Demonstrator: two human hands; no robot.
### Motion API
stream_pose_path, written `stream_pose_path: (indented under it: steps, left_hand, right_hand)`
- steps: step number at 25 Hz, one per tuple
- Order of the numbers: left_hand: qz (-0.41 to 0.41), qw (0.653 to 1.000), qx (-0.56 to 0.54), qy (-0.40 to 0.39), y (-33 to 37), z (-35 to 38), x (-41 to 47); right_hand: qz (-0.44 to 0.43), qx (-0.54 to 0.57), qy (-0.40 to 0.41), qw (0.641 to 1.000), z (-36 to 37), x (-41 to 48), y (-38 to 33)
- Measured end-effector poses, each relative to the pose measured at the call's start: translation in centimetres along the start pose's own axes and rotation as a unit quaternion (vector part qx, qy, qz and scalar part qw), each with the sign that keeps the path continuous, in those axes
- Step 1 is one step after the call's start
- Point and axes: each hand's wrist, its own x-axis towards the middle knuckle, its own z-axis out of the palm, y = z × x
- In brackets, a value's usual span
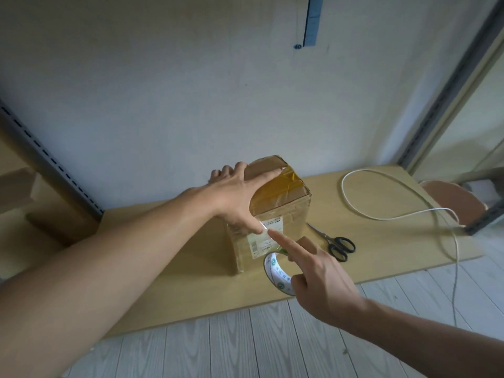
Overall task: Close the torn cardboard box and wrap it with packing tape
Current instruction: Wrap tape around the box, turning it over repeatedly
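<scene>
Watching the head camera from my remote desk, I see a cardboard box (281,203) standing near the middle of a low, pale wooden table (191,282), its flaps down and its top already crossed by shiny brown tape. The person's left hand (234,195) lies spread over the near left corner of the box. Its fingers are straight and flat across the top, and the thumb reaches down the front face to press at the upper edge of a white label (266,238). The hand grips nothing and only presses. The right hand (319,279) comes in from the lower right, its index finger stretched out with the tip on the front face, just beside the left thumb. Its other fingers are curled and hook a tape roll (274,271), which hangs close against the lower right of the box front, with the white printed core facing me. A bright glint sits where thumb and fingertip meet, but I cannot tell whether a strip of tape runs there from the roll. Black-handled scissors (336,244) lie closed on the table just right of the box. Farther right, a white cord (381,216) loops over the tabletop and drops off its edge toward the grey plank floor (245,345).
</scene>
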Motion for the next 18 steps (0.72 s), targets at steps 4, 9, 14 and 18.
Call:
stream_pose_path:
  steps: [4, 9, 14, 18]
  left_hand:
    - [-0.125, 0.987, -0.099, -0.008, -0.2, 0.0, -0.9]
    - [-0.237, 0.909, -0.339, -0.042, -4.3, 0.2, -3.8]
    - [-0.259, 0.826, -0.497, -0.06, -7.5, 1.5, -6.7]
    - [-0.241, 0.776, -0.581, -0.053, -10.2, 3.4, -8.0]
  right_hand:
    - [-0.057, -0.084, 0.036, 0.994, -3.0, 1.2, 1.3]
    - [-0.138, -0.131, -0.001, 0.982, -6.0, 5.6, -1.0]
    - [-0.168, -0.059, -0.029, 0.984, -4.3, 7.6, -4.0]
    - [-0.169, 0.013, 0.004, 0.986, -4.0, 9.1, -4.8]
